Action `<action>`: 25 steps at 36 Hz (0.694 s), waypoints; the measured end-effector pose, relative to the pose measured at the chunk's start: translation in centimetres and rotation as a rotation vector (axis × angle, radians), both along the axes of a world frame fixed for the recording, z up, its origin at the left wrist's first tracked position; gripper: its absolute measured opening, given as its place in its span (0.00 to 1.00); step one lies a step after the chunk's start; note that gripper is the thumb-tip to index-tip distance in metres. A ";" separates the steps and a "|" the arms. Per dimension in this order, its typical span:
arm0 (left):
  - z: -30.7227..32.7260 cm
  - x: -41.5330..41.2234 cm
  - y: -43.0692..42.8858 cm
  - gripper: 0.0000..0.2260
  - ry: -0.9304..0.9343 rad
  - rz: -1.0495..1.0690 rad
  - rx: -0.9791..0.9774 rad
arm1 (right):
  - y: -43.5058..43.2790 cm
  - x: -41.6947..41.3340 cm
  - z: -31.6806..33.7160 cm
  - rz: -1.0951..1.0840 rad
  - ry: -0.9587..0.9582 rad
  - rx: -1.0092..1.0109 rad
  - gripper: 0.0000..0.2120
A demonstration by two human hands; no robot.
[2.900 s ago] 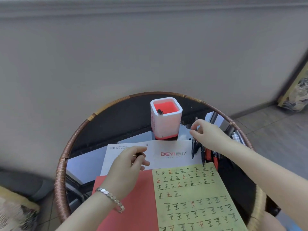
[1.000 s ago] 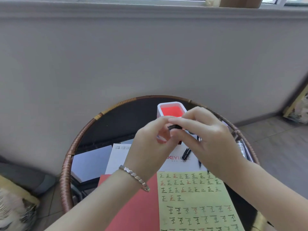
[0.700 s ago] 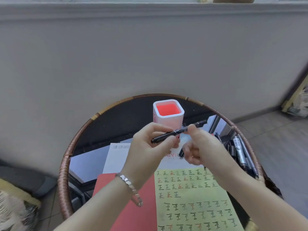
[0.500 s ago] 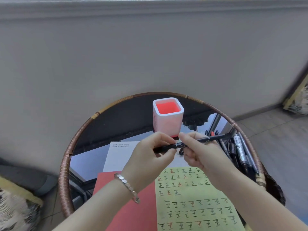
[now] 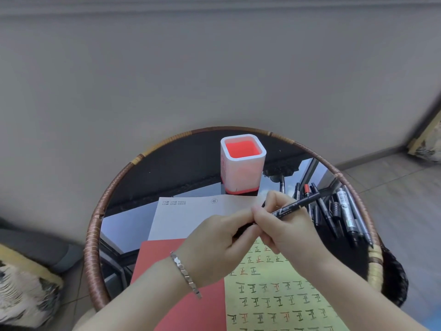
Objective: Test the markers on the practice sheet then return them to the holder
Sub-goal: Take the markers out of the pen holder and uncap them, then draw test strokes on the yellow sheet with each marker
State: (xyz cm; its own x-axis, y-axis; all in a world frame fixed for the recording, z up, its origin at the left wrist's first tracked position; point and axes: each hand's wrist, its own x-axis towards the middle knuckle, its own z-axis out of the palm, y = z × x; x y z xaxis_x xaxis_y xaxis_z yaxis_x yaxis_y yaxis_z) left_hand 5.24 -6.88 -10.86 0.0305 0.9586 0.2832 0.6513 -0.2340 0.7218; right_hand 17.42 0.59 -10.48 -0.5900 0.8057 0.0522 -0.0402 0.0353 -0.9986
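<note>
Both hands hold one black marker (image 5: 294, 206) above the table, its far end pointing up and right. My right hand (image 5: 284, 229) grips the barrel. My left hand (image 5: 219, 244) pinches the near end, which its fingers hide. Below them lies the yellow-green practice sheet (image 5: 276, 302), covered in rows of black and red characters. The white holder (image 5: 242, 163) with a red inside stands at the back of the table; I see no marker in it.
Several loose markers (image 5: 343, 216), mostly black with one red cap, lie at the table's right side. A red sheet (image 5: 167, 259) and a white printed sheet (image 5: 191, 216) lie under the practice sheet. The round glass table has a woven rim (image 5: 95, 225). A grey wall stands behind.
My right hand picked a black marker from the pile and brought it to my left hand. Both hands then lowered slightly with it, my left hand closing over its near end.
</note>
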 end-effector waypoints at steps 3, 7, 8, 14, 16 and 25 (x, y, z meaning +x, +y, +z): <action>0.0 -0.4 -0.3 0.12 -0.116 -0.052 -0.096 | 0.0 0.1 -0.1 0.049 0.011 0.047 0.14; 0.3 -0.7 -0.8 0.11 -0.128 -0.030 -0.267 | -0.1 0.1 -0.1 0.059 0.005 0.097 0.15; 0.4 -0.9 -0.8 0.09 -0.088 0.030 -0.290 | -0.1 0.1 -0.1 0.023 -0.003 0.112 0.15; -1.0 -3.8 -0.6 0.08 0.112 0.447 -0.250 | 0.8 1.1 -0.2 -0.241 0.006 0.036 0.13; -2.1 -4.6 -0.1 0.06 0.220 0.517 -0.214 | 0.8 1.5 -0.4 -0.249 -0.022 0.002 0.12; -5.9 -6.4 1.3 0.09 0.419 0.647 -0.174 | 0.4 2.6 -1.2 -0.259 -0.043 -0.163 0.06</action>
